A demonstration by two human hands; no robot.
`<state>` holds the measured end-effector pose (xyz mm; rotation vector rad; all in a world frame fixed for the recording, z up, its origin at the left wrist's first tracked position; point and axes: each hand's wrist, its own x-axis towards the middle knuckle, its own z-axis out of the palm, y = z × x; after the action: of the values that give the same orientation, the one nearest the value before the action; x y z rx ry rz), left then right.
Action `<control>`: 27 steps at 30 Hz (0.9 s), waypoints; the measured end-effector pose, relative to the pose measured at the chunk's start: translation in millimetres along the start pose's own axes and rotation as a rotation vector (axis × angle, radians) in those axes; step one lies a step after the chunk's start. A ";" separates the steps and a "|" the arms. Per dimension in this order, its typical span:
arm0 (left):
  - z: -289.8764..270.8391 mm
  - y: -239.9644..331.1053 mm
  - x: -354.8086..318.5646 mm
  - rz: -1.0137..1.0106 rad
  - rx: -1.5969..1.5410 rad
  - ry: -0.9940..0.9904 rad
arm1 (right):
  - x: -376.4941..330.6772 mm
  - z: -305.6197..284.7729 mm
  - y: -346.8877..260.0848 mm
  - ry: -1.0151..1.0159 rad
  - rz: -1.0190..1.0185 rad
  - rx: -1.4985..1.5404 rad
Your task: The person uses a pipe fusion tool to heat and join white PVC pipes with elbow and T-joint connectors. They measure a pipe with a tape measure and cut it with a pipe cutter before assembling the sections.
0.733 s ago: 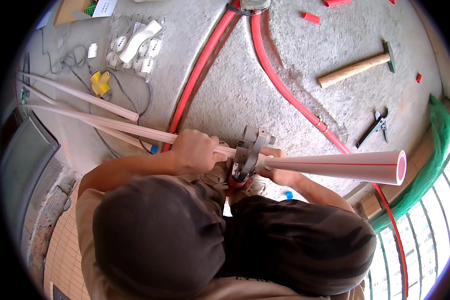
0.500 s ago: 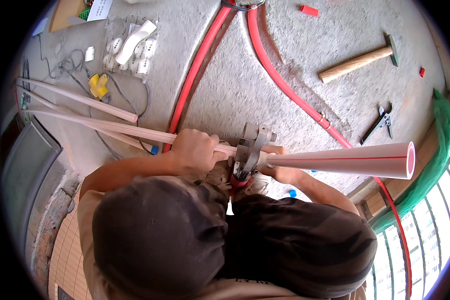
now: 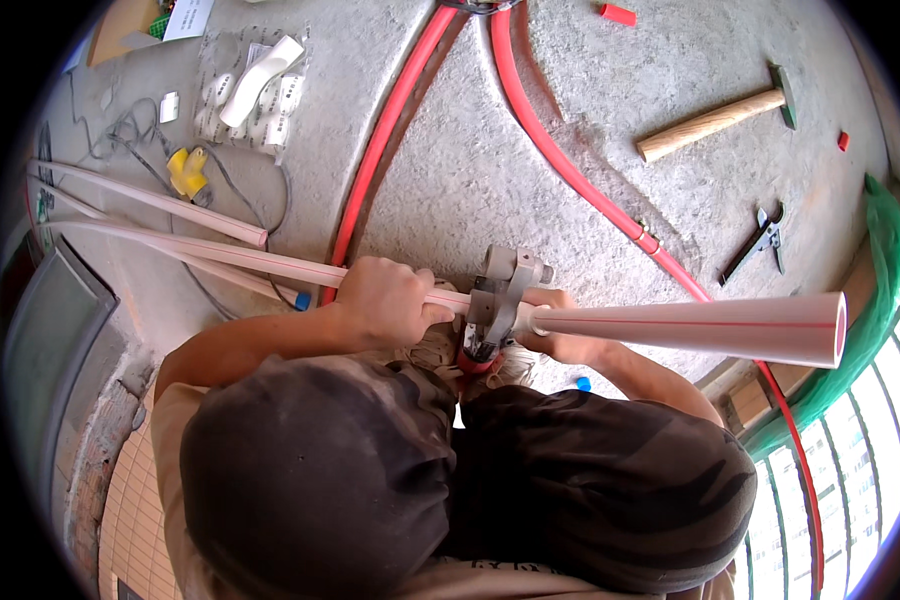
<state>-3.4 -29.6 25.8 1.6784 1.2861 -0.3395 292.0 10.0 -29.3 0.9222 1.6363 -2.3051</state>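
My left hand [image 3: 382, 300] is closed around a long white plastic pipe [image 3: 250, 260] with a red stripe. The pipe runs off to the far left, and its near end meets the grey pipe-welding tool [image 3: 500, 295]. This tool stands upright between my knees, with round metal dies on its head. On its other side my right hand [image 3: 562, 338] grips a second white, red-striped pipe [image 3: 700, 330] near its tool end, where a pale fitting [image 3: 530, 319] shows. The open end of that pipe points right. Part of my right fingers is hidden behind the pipe and tool.
Red conduits [image 3: 390, 130] cross the rough concrete floor. A hammer [image 3: 715, 122] and a pipe cutter [image 3: 755, 245] lie right. At left are more white pipes [image 3: 170, 203], a yellow Y-shaped fitting [image 3: 188, 175] and a white bent pipe [image 3: 260, 82]. Green netting [image 3: 885, 260] borders the right.
The open end of the right-hand pipe has shifted slightly right and down. Both hands keep their grips, and the view has moved a little.
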 end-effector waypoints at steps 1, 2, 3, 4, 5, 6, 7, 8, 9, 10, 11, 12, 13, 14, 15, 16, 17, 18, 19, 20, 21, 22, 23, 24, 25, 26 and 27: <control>0.7 0.5 -1.1 -0.005 -0.005 0.001 | 0.1 0.5 -2.4 0.008 -0.012 0.001; 1.0 1.4 -2.2 -0.011 -0.009 0.003 | -0.1 0.1 -7.7 0.015 -0.024 0.001; 1.7 2.2 -3.2 -0.018 -0.014 0.004 | -0.2 0.6 -10.1 0.021 -0.036 0.002; 0.7 3.3 -4.5 -0.021 -0.017 0.006 | -0.9 1.2 -10.1 0.016 -0.017 0.006; -0.2 4.4 -5.8 -0.024 -0.020 0.008 | -2.5 1.4 -9.4 0.011 0.001 0.009; -0.8 5.3 -7.2 -0.027 -0.022 0.010 | -3.6 1.9 -9.2 0.006 0.019 0.013; -0.4 5.1 -6.5 -0.026 -0.013 0.007 | -4.1 2.6 -8.8 0.015 0.014 0.001; 0.3 4.7 -5.8 -0.025 -0.004 0.005 | -4.6 3.4 -8.7 0.026 0.009 -0.010; 0.8 4.1 -5.2 -0.022 0.006 0.002 | -5.1 4.4 -8.3 0.038 0.004 -0.021; 0.2 5.0 -5.2 -0.029 0.008 0.001 | -5.2 4.4 -8.7 0.037 0.023 -0.011; -0.1 5.8 -5.6 -0.036 0.010 0.000 | -4.9 5.2 -8.6 0.037 0.042 -0.001; -0.1 6.4 -6.0 -0.041 0.013 -0.001 | -5.2 5.5 -8.5 0.040 0.060 0.009; -0.2 5.2 -4.8 -0.031 0.015 0.000 | -4.5 4.5 -7.9 0.037 0.042 -0.012; 0.7 3.6 -3.7 -0.021 0.017 0.001 | -4.1 3.5 -7.5 0.035 0.024 -0.034; 1.3 2.2 -2.9 -0.010 0.020 0.001 | -4.2 2.6 -7.5 0.034 0.006 -0.055; 3.1 0.4 -2.8 0.001 0.009 0.013 | -5.9 2.6 -8.5 0.027 0.019 -0.070; 5.0 -0.8 -3.4 0.011 -0.001 0.025 | -5.7 2.1 -9.2 0.028 0.041 -0.100; 5.0 -3.0 -2.9 0.022 -0.013 0.037 | -5.3 1.4 -9.9 0.030 0.065 -0.129; 5.3 -4.2 -3.9 0.032 -0.020 0.052 | -6.7 1.1 -13.0 0.020 0.091 -0.157; 5.7 -5.3 -5.1 0.042 -0.028 0.067 | -11.5 0.6 -25.9 0.063 0.160 -0.241; 6.4 -5.6 -5.9 0.051 -0.037 0.083 | -16.1 5.8 -27.0 0.136 0.113 -0.145; 7.4 -5.3 -6.6 0.061 -0.044 0.129 | -22.0 12.3 -28.2 0.209 0.068 -0.049; 8.9 -4.7 -7.9 0.070 -0.053 0.176 | -26.6 16.7 -30.9 0.280 0.022 0.047; 10.5 -4.3 -9.2 0.079 -0.061 0.223 | -32.1 16.5 -34.4 0.282 0.069 -0.033; 12.0 -3.6 -10.4 0.102 -0.035 0.287 | -33.1 18.9 -33.4 0.336 0.021 -0.045; 14.3 -3.6 -11.5 0.125 -0.009 0.350 | -32.6 22.2 -31.0 0.390 -0.026 -0.056; 16.3 -3.5 -12.3 0.148 0.018 0.414 | -31.9 24.3 -28.8 0.444 -0.074 -0.068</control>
<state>-6.3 -50.0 24.4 1.9114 1.4438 0.0924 294.5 -7.5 16.8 1.4609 1.9239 -2.1820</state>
